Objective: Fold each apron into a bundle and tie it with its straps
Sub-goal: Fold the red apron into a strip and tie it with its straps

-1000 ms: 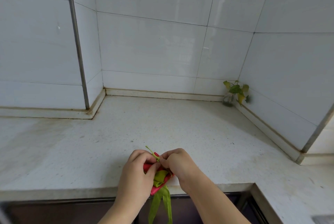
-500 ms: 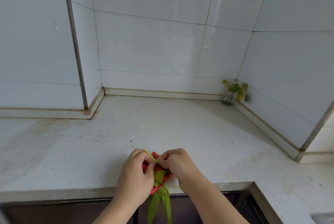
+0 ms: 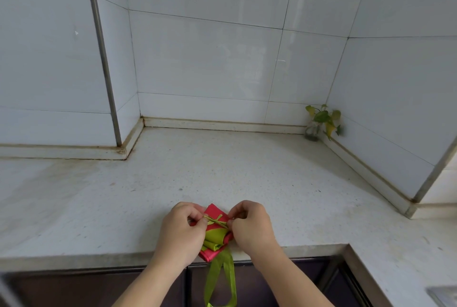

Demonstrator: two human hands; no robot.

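The folded apron bundle [image 3: 214, 233], red with a lime-green panel, lies at the near edge of the speckled surface [image 3: 247, 178], its long axis running away from the person and tilted a little to the right. A wide green loop strap [image 3: 220, 279] hangs off the front edge below it.

Across the far part of the bundle runs a thin green tie strap [image 3: 215, 220], crossed into what looks like a half-formed knot. The strap lies left to right, square to the bundle's length, and that is the relation the next pull depends on. The left hand [image 3: 181, 230] has its grip pinched on the strap's left end, fingers curled. The right hand [image 3: 249, 226] pinches the right end the same way. Both hands sit just beside the bundle, one at each flank, equally near the knot.

By my judgement, drawing the two ends outward along that line would cinch the knot.

A small plant in a glass jar [image 3: 319, 123] stands well apart in the far right corner.
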